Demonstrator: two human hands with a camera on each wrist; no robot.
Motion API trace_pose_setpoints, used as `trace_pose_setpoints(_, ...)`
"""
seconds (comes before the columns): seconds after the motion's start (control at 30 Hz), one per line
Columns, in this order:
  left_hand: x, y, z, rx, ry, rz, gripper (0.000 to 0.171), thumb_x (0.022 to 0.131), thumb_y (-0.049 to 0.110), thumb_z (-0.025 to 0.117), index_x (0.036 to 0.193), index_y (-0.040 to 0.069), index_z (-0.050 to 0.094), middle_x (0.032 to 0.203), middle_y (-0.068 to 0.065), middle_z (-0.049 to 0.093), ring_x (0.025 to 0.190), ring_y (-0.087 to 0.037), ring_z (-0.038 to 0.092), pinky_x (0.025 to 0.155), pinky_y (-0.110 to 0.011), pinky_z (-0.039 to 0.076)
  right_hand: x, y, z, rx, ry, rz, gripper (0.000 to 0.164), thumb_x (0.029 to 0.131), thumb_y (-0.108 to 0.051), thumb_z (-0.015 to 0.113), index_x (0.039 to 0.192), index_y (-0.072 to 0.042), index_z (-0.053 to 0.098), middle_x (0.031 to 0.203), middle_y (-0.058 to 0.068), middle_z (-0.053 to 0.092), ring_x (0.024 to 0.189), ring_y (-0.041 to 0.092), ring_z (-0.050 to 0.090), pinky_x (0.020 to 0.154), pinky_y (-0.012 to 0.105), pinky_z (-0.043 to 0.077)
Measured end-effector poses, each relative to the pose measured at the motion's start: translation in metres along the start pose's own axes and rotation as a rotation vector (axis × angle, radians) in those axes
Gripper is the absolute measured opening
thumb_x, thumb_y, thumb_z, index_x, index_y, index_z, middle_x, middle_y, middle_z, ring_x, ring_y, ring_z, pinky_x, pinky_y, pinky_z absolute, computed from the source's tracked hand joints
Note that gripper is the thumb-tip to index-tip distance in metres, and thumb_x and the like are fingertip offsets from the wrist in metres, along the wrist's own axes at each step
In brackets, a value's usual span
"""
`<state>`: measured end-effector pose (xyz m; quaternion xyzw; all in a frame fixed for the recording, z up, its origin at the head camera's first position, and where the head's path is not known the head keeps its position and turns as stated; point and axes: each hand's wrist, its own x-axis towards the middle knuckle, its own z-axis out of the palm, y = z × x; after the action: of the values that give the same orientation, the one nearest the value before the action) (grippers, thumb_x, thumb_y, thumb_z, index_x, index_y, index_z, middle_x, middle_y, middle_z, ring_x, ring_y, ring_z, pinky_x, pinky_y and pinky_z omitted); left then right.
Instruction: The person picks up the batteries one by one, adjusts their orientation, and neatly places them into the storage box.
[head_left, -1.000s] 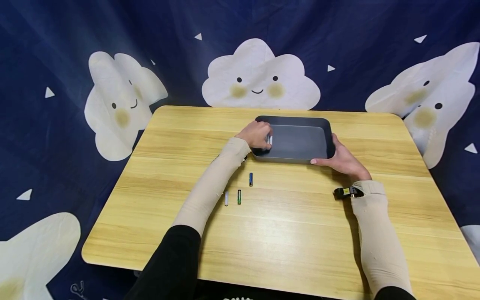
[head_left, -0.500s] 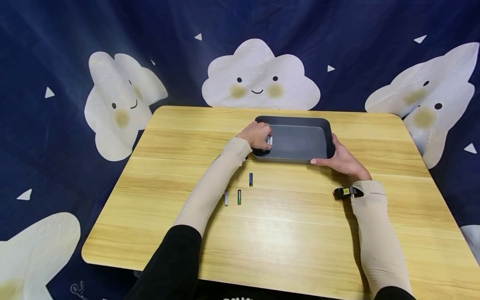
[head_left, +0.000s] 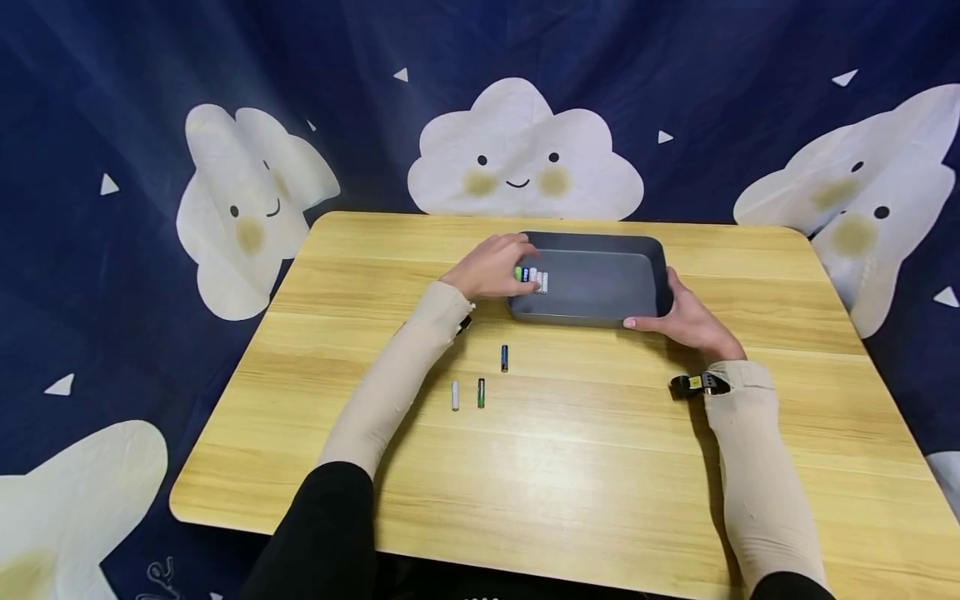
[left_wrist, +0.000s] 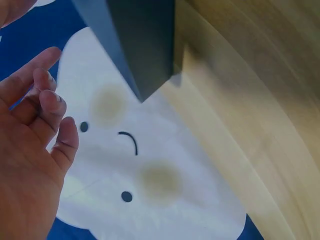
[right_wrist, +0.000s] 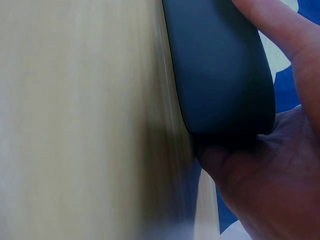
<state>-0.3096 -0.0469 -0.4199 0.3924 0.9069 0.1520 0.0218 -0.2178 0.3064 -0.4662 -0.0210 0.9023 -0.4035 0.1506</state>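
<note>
A dark grey rectangular tray rests on the table. At its left end several batteries lie side by side in a row, white ones with a blue and a green one. My left hand is over the tray's left rim, thumb and forefinger spread beside the row, holding nothing. In the left wrist view its fingers are loosely bent near the tray's outer corner. My right hand grips the tray's near right corner, thumb along the front wall. The right wrist view shows that hand wrapped round the tray's end.
Three batteries lie on the wooden table in front of the tray: a blue and black one, a green one and a white one. A dark blue curtain with clouds hangs behind the table.
My left hand has drawn back to the left and its fingers have spread, uncovering the battery row in the tray. The right hand and the tray have kept their place.
</note>
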Motion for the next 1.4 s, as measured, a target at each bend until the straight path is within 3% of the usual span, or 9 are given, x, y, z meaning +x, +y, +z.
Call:
trace_pose_setpoints(0.1,-0.015,0.002,-0.002,-0.022,0.032,0.011,0.055,0.089,0.045,0.073,0.128,0.006,0.070,0.106,-0.011,0.066,0.085,-0.020,0.054,0.080,-0.036,0.045,0.001,0.000,0.001,0.005,-0.003,0.001,0.141,0.080,-0.051,0.086,0.162,-0.017,-0.024,0.174,0.019,-0.008,0.161,0.042,0.006,0.126,0.065,0.016)
trace_pose_setpoints(0.17,-0.025,0.003,-0.003,-0.041,0.050,0.009,0.053,0.089,0.045,0.074,0.126,0.007,0.071,0.103,-0.011,0.066,0.082,-0.018,0.053,0.077,-0.034,0.044,0.001,-0.001,0.001,0.005,-0.003,-0.001,0.141,0.080,-0.051,0.086,0.162,-0.017,-0.024,0.174,0.019,-0.008,0.161,0.042,0.006,0.126,0.065,0.016)
trace_pose_setpoints(0.47,-0.066,0.011,0.001,-0.037,0.065,0.003,0.054,0.089,0.050,0.075,0.124,0.008,0.072,0.099,-0.007,0.065,0.083,-0.017,0.054,0.082,-0.035,0.046,0.001,-0.002,-0.002,-0.029,-0.016,-0.018,0.139,0.083,-0.051,0.083,0.161,-0.014,-0.024,0.173,0.021,-0.009,0.161,0.042,0.004,0.125,0.065,0.018)
trace_pose_setpoints(0.8,-0.105,0.014,0.015,-0.026,0.047,0.027,0.051,0.088,0.053,0.075,0.113,0.008,0.076,0.093,-0.007,0.067,0.078,-0.016,0.054,0.076,-0.032,0.047,0.001,-0.002,-0.001,-0.031,-0.021,-0.024,0.138,0.083,-0.050,0.083,0.161,-0.015,-0.025,0.173,0.021,-0.009,0.161,0.042,0.005,0.125,0.065,0.019)
trace_pose_setpoints(1.03,-0.115,0.016,0.024,0.023,0.018,0.031,0.055,0.083,0.055,0.079,0.112,0.007,0.077,0.101,-0.004,0.072,0.082,-0.015,0.061,0.081,-0.033,0.054,0.000,-0.001,-0.003,-0.031,-0.012,-0.015,0.138,0.083,-0.049,0.084,0.161,-0.016,-0.025,0.173,0.022,-0.008,0.160,0.044,0.006,0.124,0.067,0.018)
trace_pose_setpoints(1.4,-0.113,0.024,0.038,0.103,-0.102,0.066,0.057,0.083,0.058,0.076,0.116,0.011,0.076,0.107,-0.001,0.072,0.098,-0.020,0.066,0.098,-0.040,0.053,-0.001,0.000,-0.004,-0.061,-0.017,-0.015,0.138,0.083,-0.052,0.082,0.161,-0.016,-0.025,0.173,0.021,-0.009,0.160,0.045,0.006,0.124,0.067,0.020)
